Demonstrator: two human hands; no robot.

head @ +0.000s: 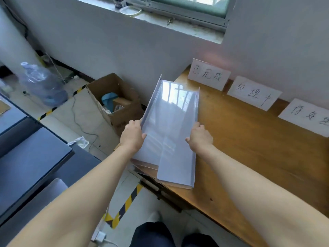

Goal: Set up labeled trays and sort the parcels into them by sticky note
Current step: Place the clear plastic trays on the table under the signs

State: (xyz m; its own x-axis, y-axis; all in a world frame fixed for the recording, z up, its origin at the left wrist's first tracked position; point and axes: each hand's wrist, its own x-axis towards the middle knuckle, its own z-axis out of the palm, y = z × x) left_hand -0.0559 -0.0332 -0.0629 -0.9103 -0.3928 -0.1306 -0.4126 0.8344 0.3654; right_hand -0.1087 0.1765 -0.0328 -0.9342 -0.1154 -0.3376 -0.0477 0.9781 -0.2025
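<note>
1. Both hands grasp a clear tray (pixel 170 111) by its side walls: left hand (pixel 132 138) on the left wall, right hand (pixel 200 138) on the right.
2. The tray is mid-frame at the table's (pixel 249 157) left edge. Its long axis runs up-frame toward the wall, its near end over a stack of trays (pixel 176 168).
3. Three label cards (pixel 253 93) lean on the wall at upper right, nearer the right hand.
4. A cardboard box (pixel 114 86) stands on the floor to the left.

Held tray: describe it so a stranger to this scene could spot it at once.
Find the wooden table with three handwritten paper labels at its back. On its left end sits a stack of clear trays. The held tray alone tilts up off it, gripped by the left hand and right hand.
</note>
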